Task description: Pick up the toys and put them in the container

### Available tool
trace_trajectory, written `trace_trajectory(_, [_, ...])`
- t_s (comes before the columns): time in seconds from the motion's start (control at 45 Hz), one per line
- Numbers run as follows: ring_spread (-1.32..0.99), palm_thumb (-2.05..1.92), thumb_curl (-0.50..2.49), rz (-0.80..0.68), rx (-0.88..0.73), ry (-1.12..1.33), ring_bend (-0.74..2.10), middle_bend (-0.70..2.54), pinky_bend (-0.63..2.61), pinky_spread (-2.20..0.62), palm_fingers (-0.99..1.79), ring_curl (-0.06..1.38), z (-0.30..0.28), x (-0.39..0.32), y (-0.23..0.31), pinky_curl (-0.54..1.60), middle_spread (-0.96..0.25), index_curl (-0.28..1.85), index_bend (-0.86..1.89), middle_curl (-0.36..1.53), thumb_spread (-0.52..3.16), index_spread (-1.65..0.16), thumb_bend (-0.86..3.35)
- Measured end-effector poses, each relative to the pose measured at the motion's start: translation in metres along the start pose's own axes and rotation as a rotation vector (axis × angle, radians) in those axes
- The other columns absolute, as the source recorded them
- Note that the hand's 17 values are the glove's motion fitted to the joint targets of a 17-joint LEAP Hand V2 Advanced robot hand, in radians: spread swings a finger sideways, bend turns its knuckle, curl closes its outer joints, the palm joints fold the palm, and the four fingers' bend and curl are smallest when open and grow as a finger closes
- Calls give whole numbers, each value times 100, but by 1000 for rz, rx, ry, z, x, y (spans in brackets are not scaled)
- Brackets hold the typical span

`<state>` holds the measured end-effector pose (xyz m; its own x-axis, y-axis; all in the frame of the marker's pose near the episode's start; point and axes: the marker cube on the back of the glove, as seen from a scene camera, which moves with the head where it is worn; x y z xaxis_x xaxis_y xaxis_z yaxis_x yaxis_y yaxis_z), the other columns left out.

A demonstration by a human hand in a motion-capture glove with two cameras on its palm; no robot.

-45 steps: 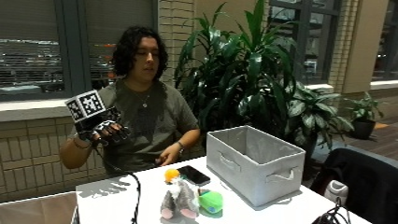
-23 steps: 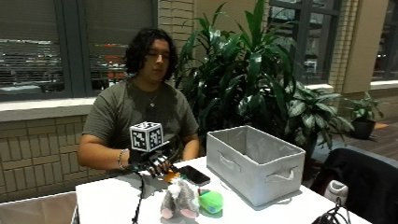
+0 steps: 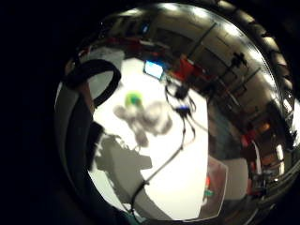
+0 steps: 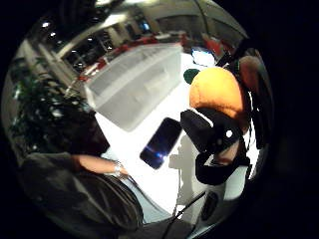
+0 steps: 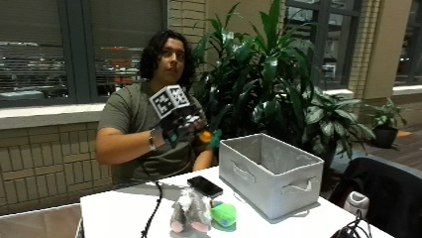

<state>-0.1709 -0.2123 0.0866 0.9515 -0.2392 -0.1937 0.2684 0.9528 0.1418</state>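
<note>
An orange toy (image 5: 206, 136) with a green tip sits in the gloved right hand (image 5: 179, 126), lifted well above the desk (image 5: 119, 213) and in front of the person's chest. The thumb-side palm view shows the same orange toy (image 4: 218, 92) close against the palm, with the gloved fingers (image 4: 209, 130) curled round it, so the hand has hold of it. It hangs to the side of the container (image 5: 274, 173), not yet over the opening.

The container is a grey fabric bin with side handles, standing on the desk's far side from the hand. From the outside view its inside looks bare, though the bottom is not fully visible, so I judge that no toy has gone in yet.

Two more toys are left on the desk: a grey plush animal (image 5: 191, 210) near the front edge and a green toy (image 5: 224, 214) touching or just beside it. The little-finger-side palm view shows both lying together on the white desk surface, the plush (image 3: 145, 119) and the green one (image 3: 133, 99). A black phone (image 5: 205, 185) lies between these toys and the container; it is no toy and should stay.

So the task looks early: one toy lifted and on its way, none delivered, two still to fetch.
</note>
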Motion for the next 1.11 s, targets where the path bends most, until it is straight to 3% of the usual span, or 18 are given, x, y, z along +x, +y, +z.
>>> trace_trajectory(0.133, [-67,23,21,-267,66,-175,162,150,121,-53,83,79,-28,-78,-69,68,-70,16,40,88,145,-32,6])
trace_trajectory(0.311, [-70,20,20,-144,-62,-166,166,154,128,-54,69,87,13,-121,-135,74,-74,23,50,100,146,-32,4])
trace_trajectory(0.422, [-71,10,19,-241,-183,-33,174,144,136,-54,46,92,52,-99,-134,79,-73,22,39,103,141,-31,-3])
trace_trajectory(0.489, [-70,1,19,-123,-208,30,175,133,142,-54,25,95,66,-73,-128,82,-68,23,28,101,130,-30,-6])
trace_trajectory(0.578, [-63,-7,19,13,-288,76,161,108,127,-48,22,89,78,-19,-105,74,-60,26,43,93,119,-33,-8])
trace_trajectory(0.689, [-53,-11,19,199,-398,124,130,80,107,-35,-11,79,107,65,-63,67,-49,34,60,83,108,-34,-9])
trace_trajectory(0.844, [-41,-13,19,416,-635,79,91,55,100,-17,-29,64,167,149,3,57,-33,32,46,71,94,-31,-10])
trace_trajectory(0.911, [-37,-13,19,458,-611,13,80,48,97,-12,-26,60,184,153,22,54,-28,31,38,67,91,-30,-10])
trace_trajectory(1.022, [-34,-11,20,473,-425,-118,72,45,96,-8,-4,55,197,148,38,51,-24,31,33,64,87,-30,-9])
trace_trajectory(1.111, [-34,-6,21,372,-348,-74,64,44,88,-9,21,50,199,133,50,46,-24,35,54,61,87,-32,-6])
